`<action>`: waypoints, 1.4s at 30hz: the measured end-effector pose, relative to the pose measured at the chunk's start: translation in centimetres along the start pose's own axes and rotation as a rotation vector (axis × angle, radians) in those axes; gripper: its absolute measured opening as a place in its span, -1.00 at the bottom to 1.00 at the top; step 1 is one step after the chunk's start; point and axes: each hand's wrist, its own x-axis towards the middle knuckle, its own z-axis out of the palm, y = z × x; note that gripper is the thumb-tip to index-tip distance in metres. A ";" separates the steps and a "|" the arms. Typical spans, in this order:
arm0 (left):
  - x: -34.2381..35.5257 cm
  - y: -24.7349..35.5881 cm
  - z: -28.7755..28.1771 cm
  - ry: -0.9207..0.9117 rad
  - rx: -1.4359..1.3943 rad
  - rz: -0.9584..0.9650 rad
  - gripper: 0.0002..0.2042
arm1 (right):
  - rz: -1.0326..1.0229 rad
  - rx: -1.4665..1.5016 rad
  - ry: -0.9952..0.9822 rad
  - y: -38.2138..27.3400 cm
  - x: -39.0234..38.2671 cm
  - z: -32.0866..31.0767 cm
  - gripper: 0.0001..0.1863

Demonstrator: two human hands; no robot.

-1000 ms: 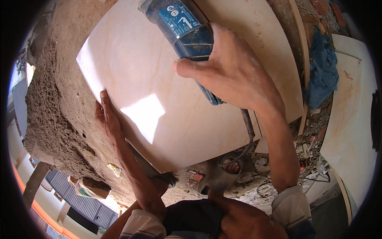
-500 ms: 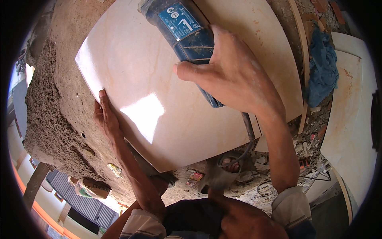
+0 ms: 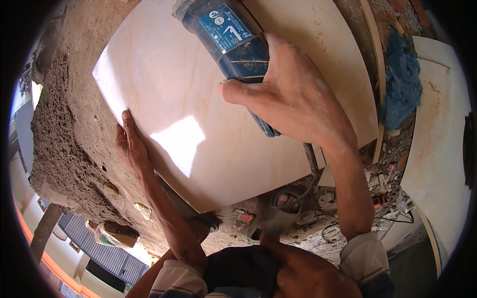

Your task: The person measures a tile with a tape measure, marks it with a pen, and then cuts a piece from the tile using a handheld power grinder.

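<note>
A large glossy beige tile (image 3: 238,164) lies in front of me, with a bright patch of light on it. My right hand (image 3: 298,94) is closed round the body of a blue corded power tool (image 3: 241,54), shaped like an angle grinder, resting low over the tile. Its far end is cut off by the top of the view. A dark straight line runs along the tile beside the tool, partly hidden by my hand. My left hand (image 3: 131,141) grips the tile's left edge, thumb on top; its other fingers are partly hidden at the edge.
Sandy soil (image 3: 69,124) is heaped on the left. On the right are a wooden strip (image 3: 376,59), a crumpled blue cloth (image 3: 401,79) and more beige tile (image 3: 432,129). The tool's cord (image 3: 312,161) hangs near my foot (image 3: 287,200). Rubble and a small packet (image 3: 243,219) lie nearby.
The power tool and my right hand have shifted very slightly. My left hand keeps its hold on the tile's edge, and the tile looks unmoved.
</note>
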 end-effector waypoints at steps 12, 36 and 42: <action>0.3 -0.4 0.1 0.004 -0.024 0.048 -0.30 | 0.055 -0.020 -0.030 0.4 -0.3 0.0 -0.44; 0.1 0.2 0.1 0.013 -0.028 0.050 -0.32 | 0.063 0.003 -0.025 1.1 -1.9 0.2 -0.43; 0.5 -0.2 0.0 0.001 -0.018 0.035 -0.32 | 0.041 -0.003 -0.006 1.6 -2.2 0.4 -0.43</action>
